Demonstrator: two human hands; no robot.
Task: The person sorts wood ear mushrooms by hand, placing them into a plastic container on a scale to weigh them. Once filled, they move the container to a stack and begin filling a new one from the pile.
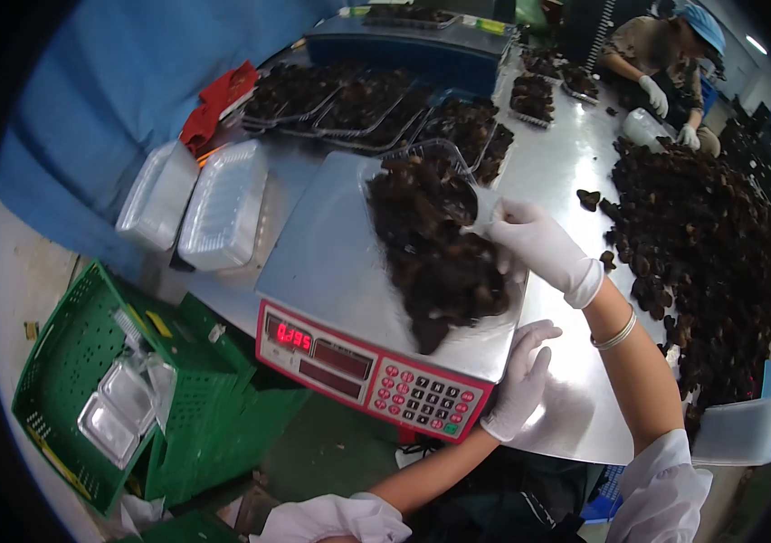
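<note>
A plastic tray heaped with dark, wet wood-ear-like pieces (440, 244) sits on the metal plate (313, 217) of a weighing scale. The scale's red front panel (372, 376) has a lit display (295, 337) that seems to read 0.195. My right hand (544, 249), in a white glove, is at the tray's right edge with its fingers pinched together. What lies between those fingertips is too blurred to name. Beside the scale's front right corner is my gloved left hand (521, 380), low by the table edge, fingers extended and apart, holding nothing.
Filled trays (363, 104) stand behind the scale. Stacked clear trays (225, 204) are to its left, above a green crate (87, 380). A large dark heap (698, 262) covers the table's right side. A co-worker (666, 68) in white gloves handles a clear container (646, 129) at the far right.
</note>
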